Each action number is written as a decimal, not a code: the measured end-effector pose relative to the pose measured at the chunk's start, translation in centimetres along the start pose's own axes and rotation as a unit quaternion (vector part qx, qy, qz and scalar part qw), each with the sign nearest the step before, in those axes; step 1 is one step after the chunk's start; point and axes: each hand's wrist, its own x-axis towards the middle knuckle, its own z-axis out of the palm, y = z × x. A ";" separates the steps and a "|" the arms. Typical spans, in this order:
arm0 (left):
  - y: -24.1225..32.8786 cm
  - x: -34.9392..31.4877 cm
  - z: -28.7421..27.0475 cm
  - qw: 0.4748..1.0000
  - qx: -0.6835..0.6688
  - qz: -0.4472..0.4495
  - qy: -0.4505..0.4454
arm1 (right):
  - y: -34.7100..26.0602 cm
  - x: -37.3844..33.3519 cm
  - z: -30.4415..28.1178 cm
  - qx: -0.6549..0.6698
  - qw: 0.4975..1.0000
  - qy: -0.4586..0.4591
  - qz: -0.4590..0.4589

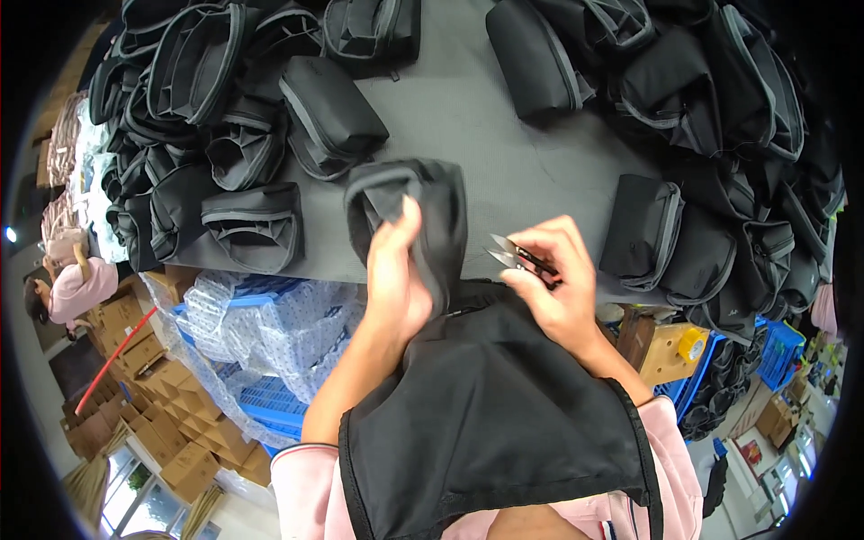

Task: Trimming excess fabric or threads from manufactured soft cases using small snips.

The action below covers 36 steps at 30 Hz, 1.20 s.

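Note:
In my left hand [396, 270] is a black zippered pouch [441, 211], tilted up near the table's front edge. My thumb lies inside its mouth and the fingers are hidden behind it. My right hand [562, 279] grips a small pair of thread snips [526, 261], whose pointed blades stand apart and aim left at the pouch without touching it. A black apron [504, 405] covers my front below both hands.
Black pouches [193, 72] pile up on the grey table [450, 99] at left, and more pouches [670, 90] at right. Below the left edge, bubble wrap [261, 333] lies over blue crates [274, 405]. Yellow tape [691, 346] sits at right. A person [81, 283] stands far left.

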 end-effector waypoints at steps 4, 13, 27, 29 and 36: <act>-0.3 5.9 -0.9 0.997 -0.062 0.013 0.034 | 2.4 1.0 3.6 -0.007 0.990 -0.056 0.130; 1.6 4.5 -2.6 0.746 0.647 -0.035 -0.152 | 5.2 5.4 3.7 0.046 0.977 -0.043 0.202; -2.5 7.9 -2.6 0.822 0.561 0.081 -0.048 | 7.4 3.1 3.7 -0.045 0.988 0.148 -0.025; -2.6 8.1 -2.4 0.820 0.564 0.075 -0.062 | 8.6 0.0 1.7 -0.054 0.990 0.119 0.057; -2.9 8.4 -2.1 0.890 0.452 0.039 -0.048 | 6.1 -1.9 0.4 -0.152 0.986 0.041 0.058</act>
